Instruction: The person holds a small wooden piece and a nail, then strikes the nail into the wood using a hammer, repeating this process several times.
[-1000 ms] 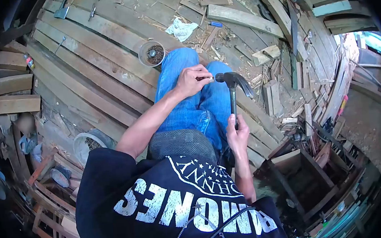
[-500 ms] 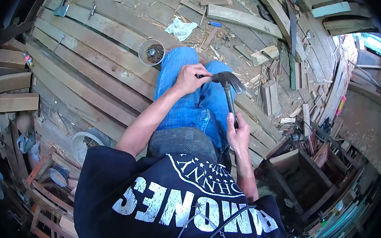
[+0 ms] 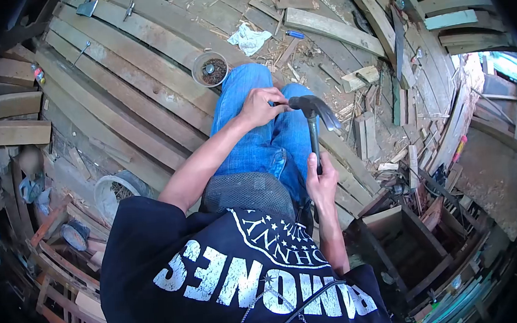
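Observation:
My right hand (image 3: 322, 178) is wrapped around the handle of a claw hammer (image 3: 314, 134), held over my right thigh. The hammer's dark head lies level with my left fingers, its claw pointing to the right. My left hand (image 3: 261, 107) is closed in a pinch above my knees, with its fingertips close beside the hammer's striking face. Whatever the pinch holds is too small or too hidden to make out. Below both hands are my blue jeans (image 3: 239, 142).
A tub of nails (image 3: 210, 69) stands beyond my left knee. Wooden planks (image 3: 124, 69) cover the floor. A white rag (image 3: 249, 39), a blue-handled tool (image 3: 295, 35), and a wood beam (image 3: 333, 31) lie ahead. A white bucket (image 3: 114, 194) stands at left, an open wooden box (image 3: 408, 244) at right.
The hammer head has shifted slightly right, away from my left fingertips. My left hand keeps its pinch, and my right hand still grips the handle.

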The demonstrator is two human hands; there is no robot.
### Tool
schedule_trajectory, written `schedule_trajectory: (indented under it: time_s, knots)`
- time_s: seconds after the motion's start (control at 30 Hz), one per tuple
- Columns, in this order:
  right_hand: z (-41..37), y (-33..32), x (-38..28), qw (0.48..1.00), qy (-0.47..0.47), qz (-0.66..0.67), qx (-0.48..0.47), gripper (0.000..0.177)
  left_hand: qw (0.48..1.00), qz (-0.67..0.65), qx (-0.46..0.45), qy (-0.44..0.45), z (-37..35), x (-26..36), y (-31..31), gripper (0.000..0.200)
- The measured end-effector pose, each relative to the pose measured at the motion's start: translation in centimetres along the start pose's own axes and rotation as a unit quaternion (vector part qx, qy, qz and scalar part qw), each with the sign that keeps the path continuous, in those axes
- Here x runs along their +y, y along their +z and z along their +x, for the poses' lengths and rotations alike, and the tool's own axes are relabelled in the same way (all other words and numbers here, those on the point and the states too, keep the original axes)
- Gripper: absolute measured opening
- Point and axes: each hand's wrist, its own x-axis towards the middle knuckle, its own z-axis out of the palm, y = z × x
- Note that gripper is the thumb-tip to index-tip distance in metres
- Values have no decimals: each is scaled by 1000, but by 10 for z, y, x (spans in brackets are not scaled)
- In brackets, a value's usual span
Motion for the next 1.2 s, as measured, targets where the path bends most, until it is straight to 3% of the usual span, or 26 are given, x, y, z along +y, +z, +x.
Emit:
schedule_trajectory:
  time_s: [0.2,0.5,0.6,0.9,0.97,1.03,1.1,1.2]
  knots:
    - [-4,-4,-3,998,-36,-44,12,30,999,26,17,36,-2,-6,5,16]
    - [-5,-5,7,1000,8,13,14,34,999,-3,13,37,-2,2,2,17]
    - [-7,-8,14,999,49,8,1,34,999,-29,1,-12,-2,3,1,17]
    - [-6,-10,25,996,69,47,44,36,997,-36,23,61,-5,2,2,14]
    - [-6,-10,19,993,81,65,52,36,989,-127,40,-58,-4,3,-4,14]
    - [-4,-10,21,995,75,47,38,37,985,-155,39,-67,-3,-5,-8,15]
    - [-3,-8,20,994,82,63,34,38,959,-246,34,-139,-4,-10,-10,15]
    - [-3,-6,22,995,81,61,13,37,970,-210,19,-121,-5,-9,-8,17]
